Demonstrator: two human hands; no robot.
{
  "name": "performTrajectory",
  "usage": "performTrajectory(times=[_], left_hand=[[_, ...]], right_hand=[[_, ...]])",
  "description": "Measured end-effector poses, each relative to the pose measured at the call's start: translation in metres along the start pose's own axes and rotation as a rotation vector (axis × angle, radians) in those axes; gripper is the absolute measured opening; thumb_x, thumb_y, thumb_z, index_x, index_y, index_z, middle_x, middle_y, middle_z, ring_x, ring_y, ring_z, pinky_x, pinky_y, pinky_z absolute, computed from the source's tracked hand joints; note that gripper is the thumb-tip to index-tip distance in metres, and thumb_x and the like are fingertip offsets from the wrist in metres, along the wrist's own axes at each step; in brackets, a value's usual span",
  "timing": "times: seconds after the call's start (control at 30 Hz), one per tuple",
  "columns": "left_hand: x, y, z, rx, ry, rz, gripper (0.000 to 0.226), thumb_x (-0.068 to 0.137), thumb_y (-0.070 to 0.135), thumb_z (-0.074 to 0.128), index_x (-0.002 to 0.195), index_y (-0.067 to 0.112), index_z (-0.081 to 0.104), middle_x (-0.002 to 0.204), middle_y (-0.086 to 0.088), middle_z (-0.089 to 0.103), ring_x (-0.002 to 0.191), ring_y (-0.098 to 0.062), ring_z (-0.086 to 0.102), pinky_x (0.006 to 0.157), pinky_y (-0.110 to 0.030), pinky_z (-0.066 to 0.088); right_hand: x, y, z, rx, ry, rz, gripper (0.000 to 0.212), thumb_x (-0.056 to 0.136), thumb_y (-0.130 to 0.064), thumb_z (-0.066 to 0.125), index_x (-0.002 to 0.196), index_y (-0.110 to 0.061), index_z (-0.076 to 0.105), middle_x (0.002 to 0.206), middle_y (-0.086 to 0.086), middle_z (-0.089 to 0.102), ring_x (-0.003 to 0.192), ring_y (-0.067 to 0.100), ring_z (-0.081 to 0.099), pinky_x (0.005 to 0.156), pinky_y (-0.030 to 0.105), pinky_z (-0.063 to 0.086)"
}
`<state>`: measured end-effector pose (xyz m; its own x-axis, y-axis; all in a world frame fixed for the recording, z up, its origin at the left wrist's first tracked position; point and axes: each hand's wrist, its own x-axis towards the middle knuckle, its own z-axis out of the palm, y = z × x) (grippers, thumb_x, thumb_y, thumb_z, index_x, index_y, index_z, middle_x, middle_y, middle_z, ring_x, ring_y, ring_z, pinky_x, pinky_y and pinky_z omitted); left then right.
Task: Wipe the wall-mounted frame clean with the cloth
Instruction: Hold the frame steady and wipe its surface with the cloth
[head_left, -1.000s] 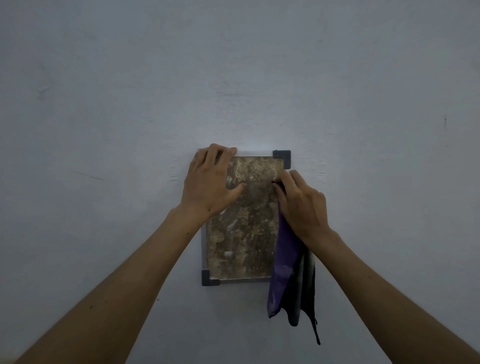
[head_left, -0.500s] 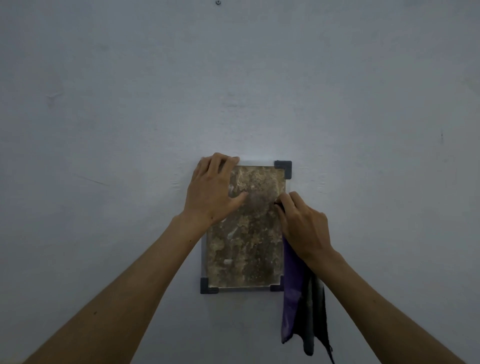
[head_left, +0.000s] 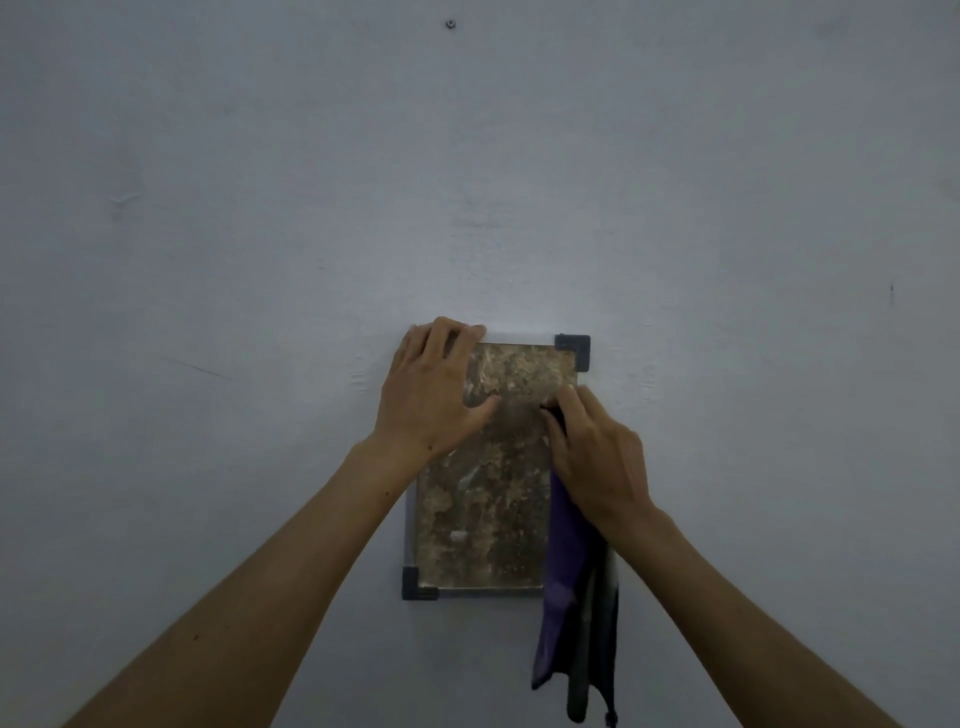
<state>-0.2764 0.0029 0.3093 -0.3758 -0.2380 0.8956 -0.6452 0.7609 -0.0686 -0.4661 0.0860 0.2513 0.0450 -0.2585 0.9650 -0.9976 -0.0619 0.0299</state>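
Observation:
A small upright frame (head_left: 488, 525) with dark corner pieces hangs on the pale wall; its glass looks mottled brown and dirty. My left hand (head_left: 434, 387) lies flat over the frame's top left corner with its fingers straight. My right hand (head_left: 597, 457) presses a purple and black cloth (head_left: 566, 613) against the frame's right edge, fingers over the cloth. The cloth's loose end hangs down past the frame's bottom right corner, hiding that corner.
The wall (head_left: 260, 260) around the frame is bare and pale grey. A small screw or nail (head_left: 450, 24) sticks out high above the frame.
My right hand with the cloth has slid down along the frame's right side. The view has tilted up, showing the screw above. My left hand stays on the top left corner.

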Motion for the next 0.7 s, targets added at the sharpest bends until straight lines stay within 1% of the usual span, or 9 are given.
performTrajectory(times=[0.07,0.13,0.33,0.4,0.5,0.57,0.63,0.67,0.7], left_hand=[[0.000,0.000,0.000,0.005,-0.001,0.000,0.076,0.078,0.056,0.068,0.141,0.021,0.045,0.132,-0.001,0.045,0.125,-0.025,0.042,0.109,-0.044,0.042],[0.000,0.001,0.000,0.000,0.000,-0.003,0.076,0.078,0.056,0.068,0.141,0.021,0.046,0.132,-0.001,0.045,0.125,-0.025,0.043,0.109,-0.044,0.042],[0.000,0.002,-0.002,-0.007,-0.007,-0.001,0.076,0.079,0.057,0.067,0.141,0.019,0.046,0.132,-0.003,0.046,0.125,-0.026,0.043,0.108,-0.044,0.043],[0.000,0.001,-0.002,-0.003,-0.003,0.001,0.075,0.079,0.057,0.067,0.141,0.019,0.046,0.132,-0.003,0.046,0.124,-0.026,0.043,0.108,-0.043,0.043],[-0.001,0.001,-0.001,0.001,0.005,0.009,0.075,0.079,0.057,0.067,0.141,0.019,0.047,0.131,-0.003,0.046,0.124,-0.026,0.043,0.108,-0.043,0.043],[-0.001,0.001,-0.001,0.002,0.010,0.009,0.075,0.079,0.057,0.067,0.141,0.019,0.047,0.131,-0.003,0.046,0.123,-0.026,0.043,0.107,-0.043,0.043],[-0.001,0.002,-0.001,-0.002,0.012,0.006,0.075,0.079,0.056,0.067,0.140,0.018,0.047,0.131,-0.003,0.046,0.124,-0.026,0.043,0.107,-0.043,0.043],[-0.001,0.002,-0.001,-0.002,0.012,0.004,0.075,0.078,0.056,0.067,0.140,0.019,0.047,0.131,-0.003,0.046,0.123,-0.026,0.043,0.107,-0.043,0.043],[-0.001,0.002,-0.001,-0.001,0.012,0.004,0.075,0.078,0.056,0.068,0.140,0.019,0.047,0.131,-0.003,0.046,0.123,-0.026,0.043,0.108,-0.044,0.043]], right_hand=[[0.013,-0.004,0.001,0.004,0.034,0.014,0.011,0.100,-0.021,0.063,0.097,-0.011,0.059,0.089,0.002,0.062,0.055,0.014,0.053,0.043,0.027,0.046],[0.008,-0.007,0.004,-0.009,0.019,-0.001,0.010,0.100,-0.020,0.063,0.096,-0.012,0.058,0.089,0.001,0.062,0.054,0.013,0.052,0.042,0.027,0.047],[-0.037,0.001,0.012,-0.077,-0.152,-0.108,0.007,0.102,-0.020,0.060,0.100,-0.015,0.056,0.091,-0.001,0.059,0.054,0.015,0.052,0.043,0.033,0.051],[-0.026,0.006,0.007,-0.062,-0.105,-0.096,0.007,0.102,-0.020,0.061,0.099,-0.014,0.058,0.091,0.000,0.061,0.055,0.013,0.053,0.043,0.031,0.051],[-0.013,0.006,0.002,-0.025,0.004,0.007,0.008,0.102,-0.020,0.061,0.098,-0.012,0.060,0.089,0.001,0.062,0.054,0.012,0.052,0.042,0.030,0.050],[-0.019,0.003,0.006,-0.050,-0.061,-0.059,0.007,0.100,-0.015,0.065,0.101,-0.012,0.058,0.093,0.002,0.061,0.055,0.013,0.054,0.044,0.030,0.052],[-0.029,0.004,0.010,-0.092,-0.155,-0.183,0.018,0.095,-0.011,0.071,0.105,-0.012,0.056,0.095,0.002,0.060,0.057,0.015,0.057,0.044,0.031,0.053],[-0.029,0.006,0.010,-0.094,-0.165,-0.197,0.019,0.095,-0.012,0.071,0.106,-0.013,0.056,0.096,0.002,0.061,0.058,0.015,0.058,0.045,0.031,0.054],[-0.025,0.008,0.008,-0.067,-0.142,-0.157,0.015,0.097,-0.014,0.068,0.105,-0.013,0.057,0.096,0.002,0.061,0.058,0.015,0.058,0.046,0.030,0.053]])
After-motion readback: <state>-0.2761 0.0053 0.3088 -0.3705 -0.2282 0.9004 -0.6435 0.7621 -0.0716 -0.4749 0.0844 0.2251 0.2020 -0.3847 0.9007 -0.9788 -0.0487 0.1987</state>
